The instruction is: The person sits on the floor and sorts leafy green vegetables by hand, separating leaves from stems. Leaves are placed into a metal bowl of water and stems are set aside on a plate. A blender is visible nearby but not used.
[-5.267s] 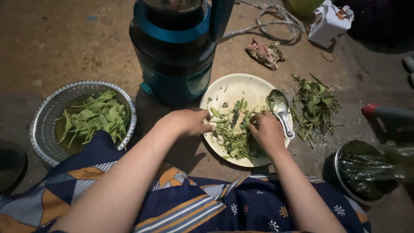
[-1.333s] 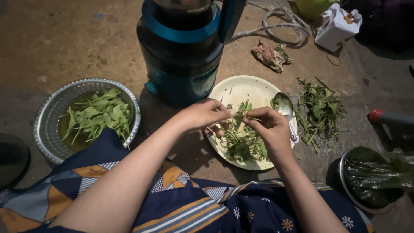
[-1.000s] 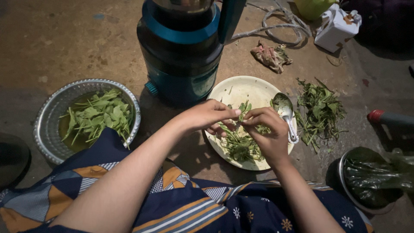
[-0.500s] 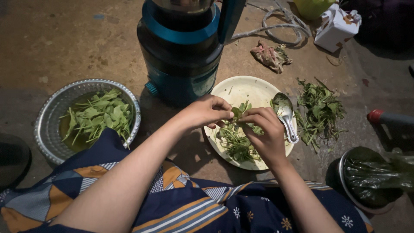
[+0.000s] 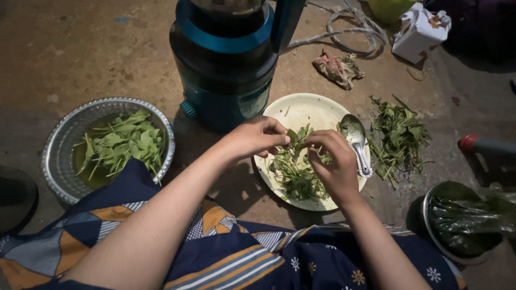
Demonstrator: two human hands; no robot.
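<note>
Together our left hand (image 5: 258, 137) and right hand (image 5: 333, 166) pinch a leafy green sprig (image 5: 297, 137) between closed fingertips, above the pile of greens (image 5: 295, 177) on the cream plate (image 5: 303, 110).

The rough brown dirt-stained floor (image 5: 80, 48) carries a round cream plate (image 5: 306, 110), a ribbed silver metal bowl (image 5: 59, 145), a tall blue-and-black cylindrical appliance (image 5: 226, 70), a loose pile of green leafy stems (image 5: 400, 134), a crumpled reddish rag (image 5: 336, 67), a small white carton (image 5: 419, 32) and a coiled pale cord (image 5: 355, 24).
</note>
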